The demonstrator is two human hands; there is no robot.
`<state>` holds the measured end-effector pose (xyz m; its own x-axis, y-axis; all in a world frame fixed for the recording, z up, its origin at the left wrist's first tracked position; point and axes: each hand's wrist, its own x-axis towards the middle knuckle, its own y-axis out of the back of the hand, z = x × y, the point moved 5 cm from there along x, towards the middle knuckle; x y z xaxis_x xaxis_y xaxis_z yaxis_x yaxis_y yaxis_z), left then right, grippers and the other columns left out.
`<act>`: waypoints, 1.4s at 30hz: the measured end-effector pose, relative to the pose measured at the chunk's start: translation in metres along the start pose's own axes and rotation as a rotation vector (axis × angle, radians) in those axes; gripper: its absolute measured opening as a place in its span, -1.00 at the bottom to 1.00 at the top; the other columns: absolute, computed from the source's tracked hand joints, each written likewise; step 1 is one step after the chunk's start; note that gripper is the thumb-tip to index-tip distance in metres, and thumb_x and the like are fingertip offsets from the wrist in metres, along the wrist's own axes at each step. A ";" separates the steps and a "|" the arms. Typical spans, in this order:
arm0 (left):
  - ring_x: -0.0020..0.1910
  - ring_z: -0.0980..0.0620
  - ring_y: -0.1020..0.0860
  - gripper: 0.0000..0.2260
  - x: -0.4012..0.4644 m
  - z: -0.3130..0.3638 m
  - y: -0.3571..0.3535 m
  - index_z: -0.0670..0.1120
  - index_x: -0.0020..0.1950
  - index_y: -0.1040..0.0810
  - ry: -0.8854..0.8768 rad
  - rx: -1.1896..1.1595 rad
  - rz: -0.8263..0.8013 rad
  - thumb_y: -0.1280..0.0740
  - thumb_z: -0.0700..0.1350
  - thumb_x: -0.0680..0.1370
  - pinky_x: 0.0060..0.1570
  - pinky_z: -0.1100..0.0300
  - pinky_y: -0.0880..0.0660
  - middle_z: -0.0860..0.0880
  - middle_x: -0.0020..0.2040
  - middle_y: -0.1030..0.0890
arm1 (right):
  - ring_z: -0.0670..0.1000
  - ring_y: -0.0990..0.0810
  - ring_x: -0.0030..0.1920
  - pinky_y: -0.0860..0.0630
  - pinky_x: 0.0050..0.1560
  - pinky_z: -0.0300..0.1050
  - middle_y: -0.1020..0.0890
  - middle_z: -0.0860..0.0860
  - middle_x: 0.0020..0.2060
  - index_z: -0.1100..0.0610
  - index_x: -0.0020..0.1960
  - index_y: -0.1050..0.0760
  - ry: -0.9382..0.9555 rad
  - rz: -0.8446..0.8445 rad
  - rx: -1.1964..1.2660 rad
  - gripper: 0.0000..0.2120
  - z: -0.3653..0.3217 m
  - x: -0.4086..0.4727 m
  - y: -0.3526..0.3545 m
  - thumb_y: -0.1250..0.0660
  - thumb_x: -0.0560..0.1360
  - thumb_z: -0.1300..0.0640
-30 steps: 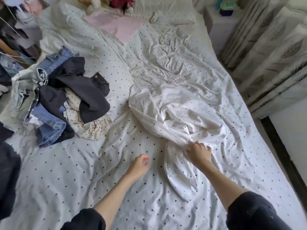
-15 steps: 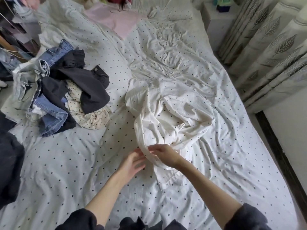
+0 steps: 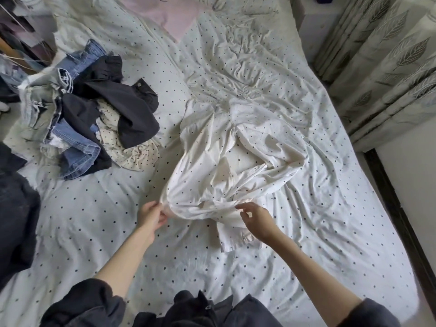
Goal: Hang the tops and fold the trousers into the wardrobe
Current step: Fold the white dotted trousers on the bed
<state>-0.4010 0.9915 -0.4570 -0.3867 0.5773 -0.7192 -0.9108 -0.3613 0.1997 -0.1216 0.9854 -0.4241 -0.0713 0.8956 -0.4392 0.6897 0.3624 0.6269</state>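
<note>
The left hand (image 3: 151,217) pinched the near-left edge of a white dotted top (image 3: 236,161), thumb and fingers closed on a fold of its cloth, so that grip was grasping the garment. The right hand (image 3: 256,221) hovered at the top's near hem with its fingers spread and loosely bent; the fingertips sat at the cloth, but whether that grip held any of it could not be told. The top lay crumpled on the bed (image 3: 94,220), stretching away from both hands, its fabric bunched and partly lifted between them, with a cuffed end lying flat just below the right hand. Well beyond the left hand and off to its left sat a heap of clothes (image 3: 89,119): blue jeans (image 3: 77,152), a dark garment (image 3: 132,109) and a cream dotted piece (image 3: 132,154) tangled together. A pink cloth (image 3: 174,13) lay at the far end of the bed, and leaf-patterned curtains (image 3: 389,62) hung far to the right of the right hand
</note>
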 end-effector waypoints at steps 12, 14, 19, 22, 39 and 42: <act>0.10 -0.06 -0.56 -0.67 -0.038 -0.064 -0.053 -0.11 0.18 -0.47 0.338 -0.127 -0.469 -0.39 0.00 0.50 -0.04 0.07 -0.53 -0.14 0.16 -0.57 | 0.04 -0.39 0.23 -0.13 0.28 0.05 -0.56 -0.04 0.13 0.02 0.09 -0.56 0.140 0.033 -0.740 -0.78 -0.020 0.010 -0.029 -0.16 0.57 0.16; 0.02 -0.06 -0.58 -0.87 -0.037 -0.057 -0.058 -0.13 0.08 -0.52 0.285 -0.262 -0.377 -0.31 -0.14 0.57 -0.08 0.07 -0.52 -0.17 0.09 -0.59 | 0.03 -0.38 0.25 -0.15 0.27 0.00 -0.53 -0.04 0.18 0.02 0.08 -0.56 0.213 -0.004 -0.715 -0.79 -0.022 0.000 -0.036 -0.16 0.58 0.11; -0.06 -0.05 -0.56 -0.80 -0.034 -0.039 -0.043 -0.14 -0.06 -0.49 0.320 -0.661 -0.290 -0.09 -0.20 0.63 0.21 -0.08 -0.42 -0.14 -0.03 -0.59 | 0.00 -0.26 0.38 -0.19 0.28 0.02 -0.36 -0.06 0.37 0.01 0.43 -0.21 0.109 0.055 -0.601 -0.56 -0.026 -0.004 -0.028 -0.18 0.57 0.01; 0.00 -0.09 -0.54 -0.79 -0.026 -0.037 -0.014 -0.16 0.02 -0.48 0.347 -0.668 -0.227 -0.07 -0.16 0.64 0.19 -0.03 -0.40 -0.17 0.15 -0.55 | -0.01 -0.22 0.42 -0.19 0.28 0.06 -0.33 -0.07 0.42 -0.06 0.50 -0.12 0.128 0.005 -0.658 -0.51 -0.033 0.000 -0.027 -0.12 0.60 -0.06; -0.10 -0.09 -0.56 -0.78 -0.017 -0.129 0.071 -0.19 0.08 -0.53 0.174 0.324 -0.166 -0.40 -0.18 0.47 0.02 0.06 -0.50 -0.13 -0.10 -0.61 | 0.09 -0.37 0.34 -0.11 0.36 0.06 -0.47 0.04 0.31 0.00 0.42 -0.31 0.042 -0.300 -0.734 -0.59 -0.009 -0.058 -0.155 -0.10 0.60 -0.05; -0.14 -0.07 -0.57 -0.81 -0.024 -0.158 0.068 -0.19 0.03 -0.52 0.161 0.301 -0.134 -0.38 -0.13 0.49 -0.08 0.07 -0.51 -0.12 -0.13 -0.62 | 0.10 -0.34 0.32 -0.15 0.28 0.08 -0.53 0.05 0.25 0.02 0.37 -0.38 0.077 -0.319 -0.765 -0.62 0.006 -0.079 -0.179 -0.05 0.62 -0.04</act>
<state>-0.4305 0.8372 -0.5315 -0.2548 0.4734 -0.8432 -0.9630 -0.0449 0.2658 -0.2347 0.8485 -0.5056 -0.2490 0.7254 -0.6418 -0.0505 0.6520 0.7565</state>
